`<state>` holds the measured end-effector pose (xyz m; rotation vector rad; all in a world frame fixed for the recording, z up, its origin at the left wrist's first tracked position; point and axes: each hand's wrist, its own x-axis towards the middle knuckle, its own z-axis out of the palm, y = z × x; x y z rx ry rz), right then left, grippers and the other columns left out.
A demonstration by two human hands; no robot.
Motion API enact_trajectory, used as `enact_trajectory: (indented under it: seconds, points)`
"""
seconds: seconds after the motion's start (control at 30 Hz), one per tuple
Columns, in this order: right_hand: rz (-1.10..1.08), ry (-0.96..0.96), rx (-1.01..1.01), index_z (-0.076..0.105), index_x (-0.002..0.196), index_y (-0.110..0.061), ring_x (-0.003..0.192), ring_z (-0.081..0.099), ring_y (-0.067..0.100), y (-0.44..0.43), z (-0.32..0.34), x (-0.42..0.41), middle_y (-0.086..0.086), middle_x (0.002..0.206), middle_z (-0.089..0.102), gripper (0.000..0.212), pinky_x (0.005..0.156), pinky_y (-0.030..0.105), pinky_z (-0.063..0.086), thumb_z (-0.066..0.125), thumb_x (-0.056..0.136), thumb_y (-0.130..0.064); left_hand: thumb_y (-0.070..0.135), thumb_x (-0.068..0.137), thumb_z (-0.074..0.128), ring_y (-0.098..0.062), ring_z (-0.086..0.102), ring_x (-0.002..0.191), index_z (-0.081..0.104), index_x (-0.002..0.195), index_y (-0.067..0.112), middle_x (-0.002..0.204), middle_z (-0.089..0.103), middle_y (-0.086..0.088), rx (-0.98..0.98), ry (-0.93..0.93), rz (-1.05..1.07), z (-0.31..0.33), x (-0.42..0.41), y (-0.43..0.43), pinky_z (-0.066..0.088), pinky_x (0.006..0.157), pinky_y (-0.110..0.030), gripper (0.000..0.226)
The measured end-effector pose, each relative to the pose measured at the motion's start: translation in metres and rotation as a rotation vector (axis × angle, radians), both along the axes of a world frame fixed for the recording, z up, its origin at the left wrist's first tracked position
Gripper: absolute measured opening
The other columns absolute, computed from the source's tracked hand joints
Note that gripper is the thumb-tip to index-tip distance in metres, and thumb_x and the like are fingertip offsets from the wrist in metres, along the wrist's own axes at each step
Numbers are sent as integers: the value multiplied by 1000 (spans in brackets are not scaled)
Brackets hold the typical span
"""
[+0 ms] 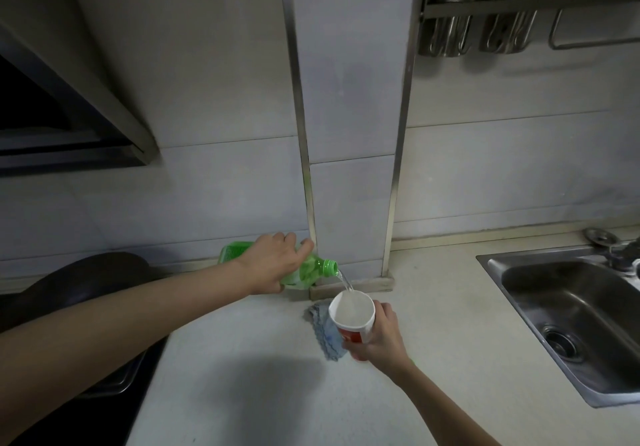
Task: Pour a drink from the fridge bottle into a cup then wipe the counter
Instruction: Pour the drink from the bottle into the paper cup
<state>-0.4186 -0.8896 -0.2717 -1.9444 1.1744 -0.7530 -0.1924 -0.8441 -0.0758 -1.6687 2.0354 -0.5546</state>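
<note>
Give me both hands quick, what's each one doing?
Left hand: closed around the tilted green bottle, pouring.
Right hand: fingers wrapped around the cup, holding it under the stream.

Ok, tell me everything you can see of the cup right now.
The cup looks like paper: white inside, white outside with a red band lower down. Its mouth is open and tipped toward the camera. The right hand grips its lower half from the right, hiding the base, so I cannot tell if it touches the counter. A bluish cloth lies partly hidden behind it. A thin clear stream from the tilted green bottle, held by the left hand, falls inside its far rim.
</note>
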Motion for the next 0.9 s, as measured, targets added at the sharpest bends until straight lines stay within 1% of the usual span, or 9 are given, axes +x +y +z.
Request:
enact_trajectory:
  seconds: [0.2, 0.3, 0.4, 0.5, 0.53, 0.67, 0.8, 0.9]
  points:
    - [4, 6, -3, 41, 129, -24, 110, 42, 13, 2, -1, -2, -9, 113, 41, 93, 94, 32, 47, 88, 51, -42, 36, 79, 72, -31, 59, 97, 26, 138, 11, 114, 53, -13, -20, 41, 13, -7, -1, -2, 37, 62, -35, 79]
    - [-4, -5, 10, 41, 129, -22, 110, 41, 13, 2, 2, -2, -8, 113, 41, 91, 94, 30, 46, 89, 53, -37, 37, 80, 71, -31, 59, 97, 25, 140, 11, 115, 53, -13, -32, 71, 25, -17, -3, -2, 37, 61, -35, 81]
    - [-21, -21, 19, 42, 128, -21, 109, 42, 14, 4, 2, 1, -7, 112, 41, 89, 93, 30, 46, 89, 53, -34, 41, 80, 71, -32, 59, 103, 24, 145, 11, 121, 53, -15, -30, 131, 41, -32, -6, 1, 41, 68, -37, 86]
    - [-47, -49, 81, 41, 126, -24, 109, 42, 14, 6, 1, 4, -8, 111, 40, 89, 94, 32, 46, 88, 52, -34, 48, 76, 71, -33, 60, 108, 26, 144, 13, 125, 55, -14, -53, 283, 98, -46, -5, 4, 47, 78, -38, 89]
    - [-57, -61, 106, 39, 125, -27, 108, 43, 14, 7, -1, 5, -9, 110, 40, 88, 94, 31, 46, 89, 51, -34, 51, 74, 70, -32, 61, 107, 26, 143, 15, 124, 56, -13, -59, 345, 127, -50, -4, 5, 48, 78, -37, 89]
    - [-106, -77, 195, 38, 119, -30, 109, 46, 16, 11, -10, 3, -9, 108, 41, 86, 94, 35, 48, 90, 51, -31, 58, 67, 72, -27, 64, 89, 27, 130, 22, 111, 61, -6, -87, 612, 288, -74, 1, 9, 49, 66, -32, 86]
    - [-200, -131, 299, 39, 118, -30, 111, 48, 19, 16, -20, 3, -6, 110, 43, 86, 96, 43, 50, 91, 50, -24, 56, 62, 80, -25, 65, 89, 27, 119, 24, 113, 58, -4, -187, 912, 490, -103, 7, 15, 57, 70, -37, 85]
    - [-221, -135, 325, 40, 118, -28, 111, 48, 20, 19, -22, 5, -3, 111, 43, 86, 95, 44, 50, 91, 50, -20, 51, 61, 86, -26, 66, 93, 30, 117, 21, 113, 60, -6, -281, 1074, 612, -123, 4, 23, 58, 71, -38, 85]
